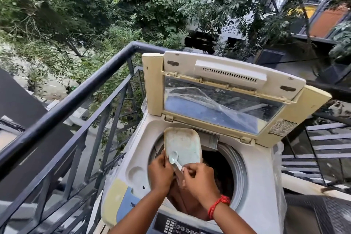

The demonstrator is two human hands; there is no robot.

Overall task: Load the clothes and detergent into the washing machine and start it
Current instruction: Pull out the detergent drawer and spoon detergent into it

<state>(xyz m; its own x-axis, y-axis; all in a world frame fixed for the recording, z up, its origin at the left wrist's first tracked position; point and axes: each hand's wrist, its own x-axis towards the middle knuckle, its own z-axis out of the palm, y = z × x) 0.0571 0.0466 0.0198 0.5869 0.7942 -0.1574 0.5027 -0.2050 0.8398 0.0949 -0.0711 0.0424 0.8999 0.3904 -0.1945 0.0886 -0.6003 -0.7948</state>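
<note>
Yellowed plastic, lid: the washing machine [252,192] stands on a balcony against a dark railing [76,91]; its lid [224,91] is folded up and back, the window hazed and carrying loose clear film.
Drum: open and dark; a brownish cloth [182,203] lies at its near edge, directly under the hands, so at least some clothes look to be in. How full the drum is cannot be told.
Detergent container: a pale, scuffed, rounded-rectangular tub [183,145] held tilted over the drum mouth, its inside facing the camera and dusted with whitish residue; no heap of powder shows in it.
Spoon: a small white plastic spoon [174,158] rests against the tub's lower lip, bowl upward.
Left hand: the left hand [160,175] has its fingers closed around the tub's lower left edge.
Right hand: the right hand [197,178], a red thread band on its wrist, has its fingers pinched together on the spoon's handle.
Control panel: the control panel [178,226] at the near edge is untouched; whether it is lit is unclear.
Progress, as judged: clothes mostly loaded, detergent dosing in hand.
Left to do: finish the detergent, set tub and spoon aside, lower the lid, press start.
</note>
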